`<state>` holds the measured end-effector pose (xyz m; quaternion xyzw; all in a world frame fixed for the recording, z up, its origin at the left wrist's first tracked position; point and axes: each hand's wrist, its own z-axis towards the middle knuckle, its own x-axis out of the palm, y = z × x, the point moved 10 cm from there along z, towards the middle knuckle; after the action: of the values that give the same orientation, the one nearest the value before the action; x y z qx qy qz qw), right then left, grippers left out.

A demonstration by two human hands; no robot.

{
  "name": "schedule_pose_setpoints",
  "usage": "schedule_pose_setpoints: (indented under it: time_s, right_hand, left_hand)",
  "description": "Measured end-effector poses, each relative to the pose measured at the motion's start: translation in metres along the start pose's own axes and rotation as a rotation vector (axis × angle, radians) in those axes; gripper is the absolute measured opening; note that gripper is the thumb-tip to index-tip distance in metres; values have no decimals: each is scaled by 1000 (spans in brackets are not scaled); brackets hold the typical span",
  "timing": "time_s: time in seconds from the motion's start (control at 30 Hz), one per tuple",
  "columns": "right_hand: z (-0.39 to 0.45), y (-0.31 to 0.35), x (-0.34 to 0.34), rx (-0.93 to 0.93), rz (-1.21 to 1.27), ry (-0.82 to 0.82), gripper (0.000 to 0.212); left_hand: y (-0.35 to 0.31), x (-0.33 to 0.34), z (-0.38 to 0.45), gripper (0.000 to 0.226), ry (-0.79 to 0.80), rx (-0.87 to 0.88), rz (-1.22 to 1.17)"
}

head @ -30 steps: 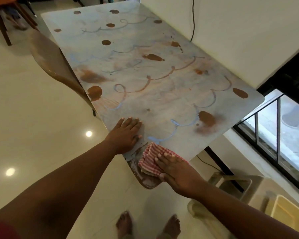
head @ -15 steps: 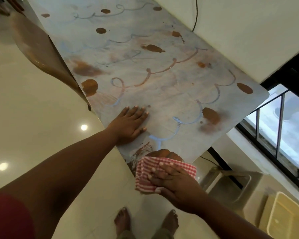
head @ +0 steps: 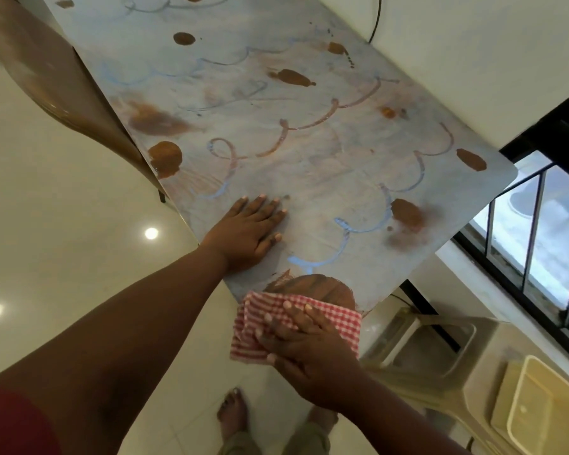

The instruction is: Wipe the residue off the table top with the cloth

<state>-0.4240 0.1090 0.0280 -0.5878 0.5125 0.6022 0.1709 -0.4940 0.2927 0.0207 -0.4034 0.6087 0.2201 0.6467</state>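
Fingers (head: pixel 296 315) of the right hand (head: pixel 304 348) lie spread and nearly straight on the folded red-and-white checked cloth (head: pixel 337 318), pressing it at the near corner of the table top (head: pixel 309 178), where part of the cloth hangs past the edge beside a smeared brown patch (head: pixel 316 285). Just beyond and to the left, the left hand (head: pixel 247 229) rests palm-down on the table top with fingers straight and close together, arm reaching in from the near left. Farther off, brown blobs (head: pixel 165 156) and blue and brown curled lines (head: pixel 345 224) cover the surface; no readable writing shows.
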Motion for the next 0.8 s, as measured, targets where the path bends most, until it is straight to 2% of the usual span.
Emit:
schedule_pose_setpoints:
  time_s: [0.17, 0.3, 0.4, 0.57, 0.7, 0.8]
  right_hand:
    - [-32, -33, -11, 58, 69, 12, 46]
    - [-10, -46, -21, 105, 26, -22, 50]
    - [16, -34, -18, 147, 1, -45, 48]
    - [25, 3, -14, 68, -16, -142, 39]
    - [-9, -1, -2, 32, -23, -77, 37]
    - [-35, -25, -6, 90, 39, -54, 42]
  left_hand:
    - [1, -2, -1, 75, -20, -5, -25]
    - [1, -2, -1, 75, -18, 0, -37]
    - [1, -2, -1, 73, -20, 0, -33]
    - [2, -1, -1, 72, -8, -6, -30]
    - [2, -1, -1, 74, -25, -2, -33]
    - [2, -1, 0, 73, -36, -1, -34]
